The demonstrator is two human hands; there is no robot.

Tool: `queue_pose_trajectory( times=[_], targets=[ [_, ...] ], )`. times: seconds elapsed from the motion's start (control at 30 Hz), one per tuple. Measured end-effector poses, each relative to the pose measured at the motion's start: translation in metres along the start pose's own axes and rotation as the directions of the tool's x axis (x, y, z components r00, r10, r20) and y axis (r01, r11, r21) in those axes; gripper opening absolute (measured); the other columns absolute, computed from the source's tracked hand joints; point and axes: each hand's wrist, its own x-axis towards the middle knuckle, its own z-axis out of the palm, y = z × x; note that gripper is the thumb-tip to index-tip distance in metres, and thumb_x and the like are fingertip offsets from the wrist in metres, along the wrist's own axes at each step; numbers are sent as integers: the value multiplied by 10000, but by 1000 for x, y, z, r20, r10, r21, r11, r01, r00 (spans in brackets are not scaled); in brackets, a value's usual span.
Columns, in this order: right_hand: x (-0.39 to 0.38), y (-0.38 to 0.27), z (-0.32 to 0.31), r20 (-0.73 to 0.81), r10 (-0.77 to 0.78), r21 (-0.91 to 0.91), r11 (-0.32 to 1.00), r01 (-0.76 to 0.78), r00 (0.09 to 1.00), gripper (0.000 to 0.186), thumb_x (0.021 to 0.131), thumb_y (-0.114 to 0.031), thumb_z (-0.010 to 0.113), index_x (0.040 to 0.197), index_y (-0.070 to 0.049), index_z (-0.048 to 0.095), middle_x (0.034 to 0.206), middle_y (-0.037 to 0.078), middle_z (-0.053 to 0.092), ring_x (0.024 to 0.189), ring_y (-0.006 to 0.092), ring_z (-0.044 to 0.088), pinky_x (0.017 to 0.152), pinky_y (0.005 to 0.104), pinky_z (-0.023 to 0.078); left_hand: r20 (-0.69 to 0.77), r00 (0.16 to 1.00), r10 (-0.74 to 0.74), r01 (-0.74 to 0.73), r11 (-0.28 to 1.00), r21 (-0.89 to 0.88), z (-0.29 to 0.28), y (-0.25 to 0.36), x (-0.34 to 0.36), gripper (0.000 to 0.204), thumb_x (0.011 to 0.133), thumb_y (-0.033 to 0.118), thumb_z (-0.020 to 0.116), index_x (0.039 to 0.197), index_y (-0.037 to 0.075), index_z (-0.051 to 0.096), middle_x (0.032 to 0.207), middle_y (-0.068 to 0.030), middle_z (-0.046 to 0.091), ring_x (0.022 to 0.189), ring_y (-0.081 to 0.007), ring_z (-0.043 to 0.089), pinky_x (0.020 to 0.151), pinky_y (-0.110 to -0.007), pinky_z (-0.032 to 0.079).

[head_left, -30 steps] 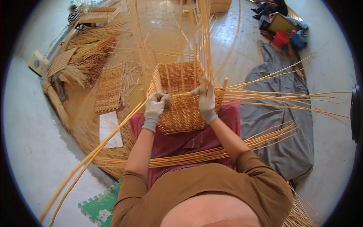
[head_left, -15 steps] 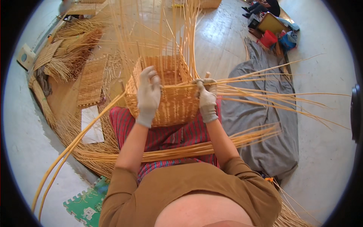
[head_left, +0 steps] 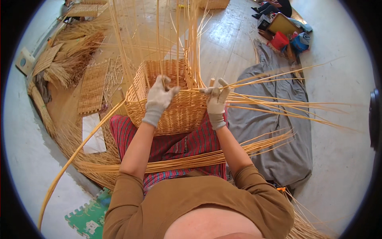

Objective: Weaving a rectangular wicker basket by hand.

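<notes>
A woven cane basket (head_left: 167, 115) with tall upright stakes rests on red striped cloth (head_left: 125, 133) over my lap. My gloved left hand (head_left: 159, 97) is at the near rim among the uprights, fingers bent; whatever they grip is unclear. At the right front corner, my gloved right hand (head_left: 216, 99) pinches the long loose canes (head_left: 274, 99) that fan out rightward beside a short thick peg (head_left: 212, 83). A long cane (head_left: 71, 155) runs from the basket's left corner down past my left side. A bundle of canes (head_left: 191, 159) lies across my lap.
Woven mats (head_left: 91, 89) and straw bundles (head_left: 75, 47) lie at left, with a white sheet (head_left: 94, 133). Grey cloth (head_left: 270, 151) covers the floor at right. A red bucket (head_left: 280, 41) and a seated person's legs (head_left: 262, 10) are at upper right. A green foam mat (head_left: 85, 217) is lower left.
The basket and both hands sit farther left in view than a second ago. My left hand rose along the rim, then lowered slightly with fingers bent. My right hand's fingers shifted on the canes.
</notes>
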Motion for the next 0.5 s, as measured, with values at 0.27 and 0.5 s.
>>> queue_pose_trajectory(
  times=[0.27,0.5],
  targets=[
    [10,-34,-42,-129,129,-320,933,-164,983,238,1006,-28,608,1226,-59,525,949,96,704,864,212,719,737,358,575,-365,927,-86,-126,845,-519,-4,37,-8,240,1004,223,699,1122,54,577,1077,-63,654,743,-113,604,687,-284,548],
    [74,-53,-31,273,-316,-657,629,416,909,410,959,44,637,1335,-93,546,1065,101,745,971,184,735,761,275,589,382,911,-156,312,865,-392,65,59,-13,206,1078,249,560,1056,46,589,768,-44,620,472,-144,607,387,-310,456]
  ],
)
